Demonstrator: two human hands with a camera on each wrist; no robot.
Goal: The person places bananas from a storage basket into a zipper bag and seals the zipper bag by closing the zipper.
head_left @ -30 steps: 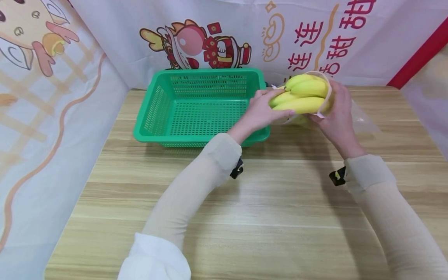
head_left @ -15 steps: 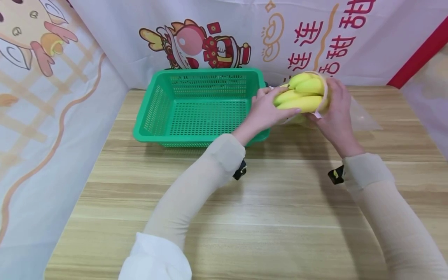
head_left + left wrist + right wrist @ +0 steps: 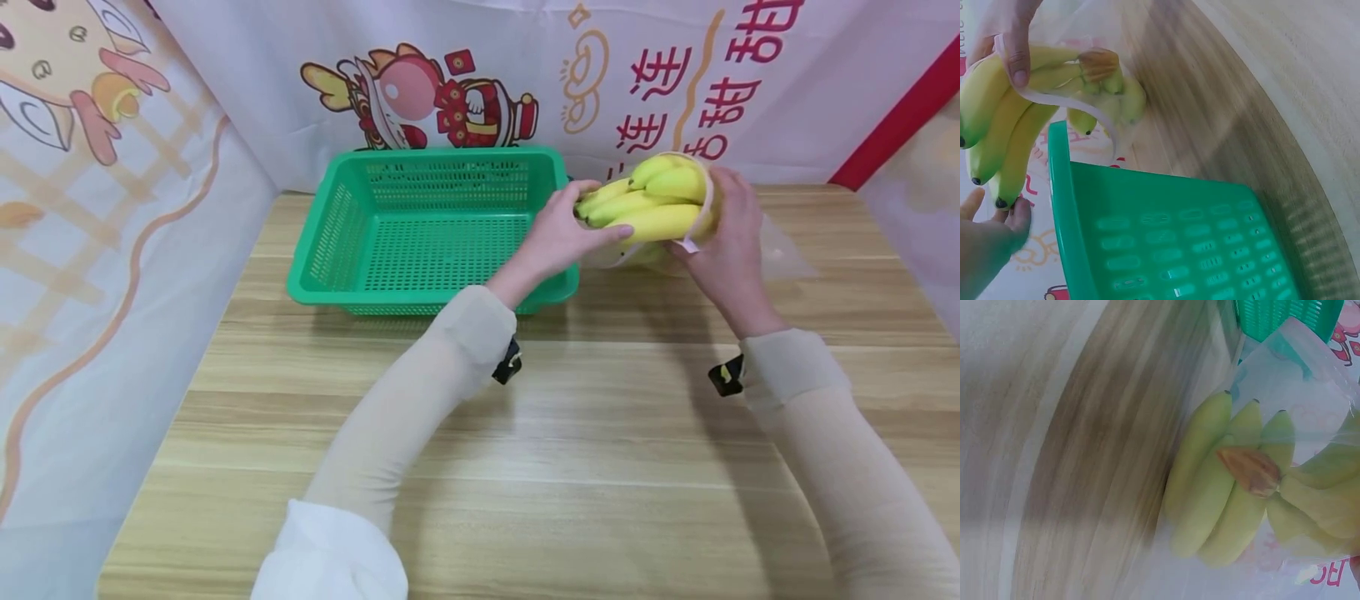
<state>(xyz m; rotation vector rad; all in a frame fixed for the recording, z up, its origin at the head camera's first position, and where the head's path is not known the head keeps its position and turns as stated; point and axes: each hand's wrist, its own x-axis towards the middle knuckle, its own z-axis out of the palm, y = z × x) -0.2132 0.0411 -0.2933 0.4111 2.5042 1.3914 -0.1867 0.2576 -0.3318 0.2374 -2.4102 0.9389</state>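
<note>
A bunch of yellow bananas point(image 3: 660, 204) sticks out of a clear plastic bag point(image 3: 1107, 106) with a pale rim, beside the basket. My right hand point(image 3: 727, 233) grips the bag at its mouth, its thumb lapping over the rim onto the bananas in the left wrist view. My left hand point(image 3: 562, 229) spreads around the dark banana tips, thumb below and fingers above in the head view. Up close, its fingertips point(image 3: 1019, 219) are right at one tip. Through the bag, the right wrist view shows more bananas point(image 3: 1200, 494) joined at a brown stem point(image 3: 1254, 472).
A green perforated basket point(image 3: 435, 296) stands left of the bag on the wood-grain table point(image 3: 600, 467). The left forearm reaches past the basket's front right corner. A printed white cloth point(image 3: 255, 75) hangs along the back and left, with another at the right.
The left hand has slid left along the bananas, so their dark tips now show. The right hand and the bag rim first shifted left, then slightly right. The basket stays in place.
</note>
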